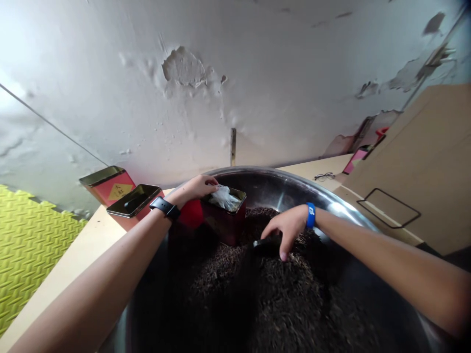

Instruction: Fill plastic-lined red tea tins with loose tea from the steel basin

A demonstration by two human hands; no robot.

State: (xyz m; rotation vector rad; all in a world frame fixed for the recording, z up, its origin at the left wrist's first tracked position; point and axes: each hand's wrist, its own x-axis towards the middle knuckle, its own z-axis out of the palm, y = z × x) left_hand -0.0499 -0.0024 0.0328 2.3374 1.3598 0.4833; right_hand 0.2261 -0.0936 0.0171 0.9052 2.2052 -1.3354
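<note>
Tea leaves (pixel 257 299), dark and loose, fill round steel basin (pixel 294 180). Left hand (pixel 196 187) pinches rim of red rectangular metal tin (pixel 224 218) at 12 o'clock, bracing it upright in the heap. Right hand (pixel 285 228), at 1 o'clock, curls over dark scoop (pixel 267 243).

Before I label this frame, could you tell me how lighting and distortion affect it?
Head view: the wide lens bends the table edge; glare streaks the bowl rim; the tea leaves lie in shadow, so the scoop under the right hand barely shows; the left hand on the tin is clear.
</note>
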